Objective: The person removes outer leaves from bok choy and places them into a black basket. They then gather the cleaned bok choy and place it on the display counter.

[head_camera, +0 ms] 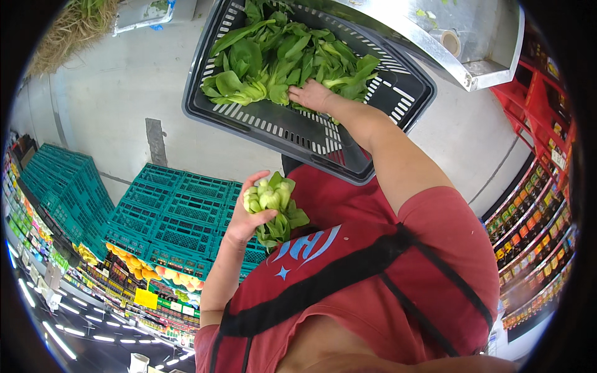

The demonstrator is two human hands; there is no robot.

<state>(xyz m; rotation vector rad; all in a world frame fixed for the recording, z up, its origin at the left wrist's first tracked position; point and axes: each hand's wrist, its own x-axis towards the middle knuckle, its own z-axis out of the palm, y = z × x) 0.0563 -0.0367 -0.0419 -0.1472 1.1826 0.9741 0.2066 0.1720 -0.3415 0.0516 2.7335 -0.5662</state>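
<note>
In front of my chest, my left hand [249, 210] is closed around a bundle of bok choy [270, 195]. Its pale stem ends face up and its leaves hang down against the apron [336, 196]. My right hand [313, 95] reaches into a black plastic shopping basket [242, 122], at the near side of a heap of leafy bok choy [289, 51]. Its fingertips touch the stems and leaves and are partly hidden among them, so whether they grip a piece is unclear. The heap covers the far and middle part of the basket.
A metal tray or counter edge [494, 77] with a cardboard roll [450, 43] stands at the upper right. Green plastic crates [182, 205] are at the left, by oranges [133, 263]. Red crates [531, 93] stand at the right. Rooty stalks [74, 37] lie upper left.
</note>
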